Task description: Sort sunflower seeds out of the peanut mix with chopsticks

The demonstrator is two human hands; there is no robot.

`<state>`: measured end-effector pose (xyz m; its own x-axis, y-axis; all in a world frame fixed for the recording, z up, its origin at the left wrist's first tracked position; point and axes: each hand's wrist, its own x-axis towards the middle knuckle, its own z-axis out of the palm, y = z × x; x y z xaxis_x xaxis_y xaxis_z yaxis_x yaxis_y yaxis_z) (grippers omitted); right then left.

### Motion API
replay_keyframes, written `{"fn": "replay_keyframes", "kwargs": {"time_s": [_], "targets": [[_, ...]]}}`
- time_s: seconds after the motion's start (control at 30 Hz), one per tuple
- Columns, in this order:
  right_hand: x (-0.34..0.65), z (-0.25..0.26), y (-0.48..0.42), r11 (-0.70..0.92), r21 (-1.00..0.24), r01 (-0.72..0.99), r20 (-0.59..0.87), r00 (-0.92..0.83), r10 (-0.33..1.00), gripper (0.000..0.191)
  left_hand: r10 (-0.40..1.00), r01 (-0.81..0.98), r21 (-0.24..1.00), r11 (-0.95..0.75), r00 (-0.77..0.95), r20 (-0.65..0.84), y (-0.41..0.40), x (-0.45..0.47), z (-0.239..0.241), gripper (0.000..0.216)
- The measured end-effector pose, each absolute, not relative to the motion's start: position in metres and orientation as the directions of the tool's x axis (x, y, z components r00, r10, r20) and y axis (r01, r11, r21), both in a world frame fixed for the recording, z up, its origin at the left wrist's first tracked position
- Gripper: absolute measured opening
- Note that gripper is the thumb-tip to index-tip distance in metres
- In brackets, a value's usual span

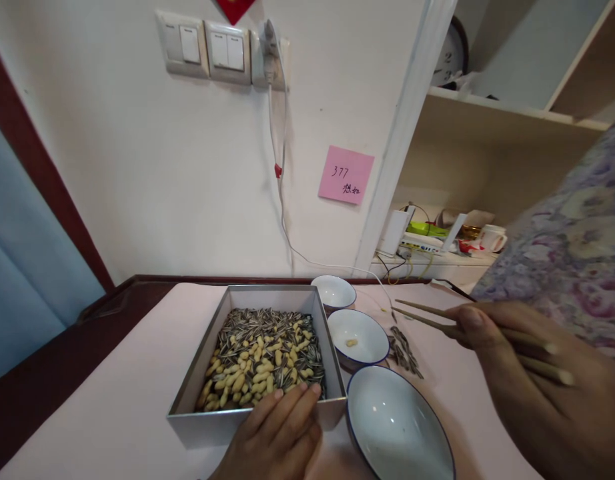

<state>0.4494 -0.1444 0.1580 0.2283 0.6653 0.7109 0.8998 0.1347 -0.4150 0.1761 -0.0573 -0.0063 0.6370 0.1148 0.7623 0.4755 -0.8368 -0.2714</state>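
My left hand (277,433) rests on the near wall of a grey square box (207,347), fingers together, their tips over its rim. The box holds striped sunflower seeds and yellow peanuts (260,357) mixed together. My right hand (537,387) grips a pair of wooden chopsticks (427,319), their tips pointing left above a small heap of sunflower seeds (402,353) on the table. Three white bowls with blue rims stand in a row right of the box: a far one (334,292), a middle one (360,333) with one peanut (351,343) in it, and a near large one (397,427).
The table has a pale pink cover (117,393) and a dark wooden edge (47,373) at the left. A white cable (282,200) hangs from a wall socket down to the table. A pink sticky note (346,175) is on the wall. A shelf (452,240) with clutter stands at the back right.
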Motion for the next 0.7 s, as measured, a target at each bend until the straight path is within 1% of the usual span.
{"fn": "replay_keyframes", "kwargs": {"time_s": [0.07,0.1,0.2,0.27,0.37,0.43,0.53,0.63,0.7], "targets": [[0.448,0.158,-0.138,0.126,-0.36,0.925,0.755,0.209,0.622,0.023,0.116,0.473,-0.267,-0.839,0.636,0.763,-0.058,0.176,-0.006,0.021],[0.445,0.157,-0.136,0.147,-0.352,0.925,0.769,0.196,0.608,0.022,0.117,0.472,-0.265,-0.841,0.636,0.763,-0.058,0.176,-0.006,0.022],[0.432,0.156,-0.134,0.257,-0.428,0.866,0.772,0.203,0.603,0.021,0.119,0.469,-0.259,-0.845,0.635,0.763,-0.058,0.177,-0.004,0.023],[0.421,0.155,-0.133,0.331,-0.493,0.805,0.726,0.17,0.667,0.02,0.121,0.476,-0.265,-0.839,0.638,0.761,-0.058,0.176,-0.004,0.022],[0.407,0.153,-0.126,0.398,-0.572,0.717,0.59,0.022,0.807,0.024,0.111,0.474,-0.285,-0.833,0.647,0.754,-0.057,0.175,-0.006,0.02],[0.399,0.148,-0.119,0.389,-0.619,0.682,0.496,-0.044,0.867,0.031,0.108,0.471,-0.288,-0.834,0.651,0.751,-0.057,0.174,-0.008,0.02],[0.39,0.139,-0.105,0.328,-0.666,0.67,0.403,-0.046,0.914,0.039,0.1,0.466,-0.307,-0.83,0.665,0.74,-0.056,0.172,-0.01,0.021],[0.384,0.128,-0.094,0.27,-0.698,0.664,0.339,-0.026,0.94,0.042,0.112,0.473,-0.307,-0.826,0.671,0.733,-0.056,0.172,-0.009,0.021],[0.382,0.123,-0.089,0.256,-0.709,0.657,0.323,-0.019,0.946,0.043,0.114,0.478,-0.302,-0.825,0.664,0.739,-0.056,0.173,-0.008,0.021]]}}
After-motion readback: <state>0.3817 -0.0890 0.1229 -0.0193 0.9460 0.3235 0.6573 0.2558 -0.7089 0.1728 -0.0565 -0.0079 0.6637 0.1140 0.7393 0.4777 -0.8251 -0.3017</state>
